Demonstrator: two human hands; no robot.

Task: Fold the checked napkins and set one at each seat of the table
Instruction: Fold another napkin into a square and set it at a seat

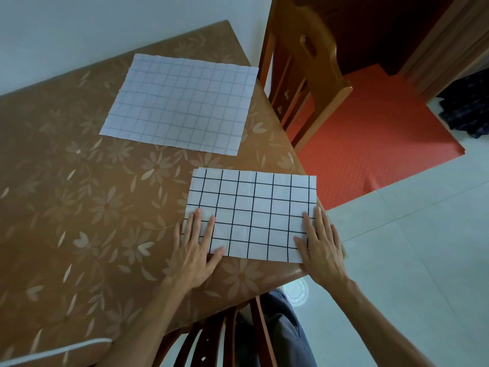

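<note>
A white napkin with bold black checks (251,210) lies folded in half near the table's right corner. My left hand (197,245) rests flat on its near left corner, fingers spread. Flat on the near right corner lies my right hand (320,245), by the table edge. Neither hand grips the cloth. Farther back, a second checked napkin (180,104) lies spread out flat, its grid lines faint.
The table (79,194) wears a brown cloth with a flower pattern. One wooden chair (304,75) stands at the far right side. Another chair (225,337) is tucked under the near edge. A red mat (370,144) covers the floor at right. A white cord (53,348) lies at bottom left.
</note>
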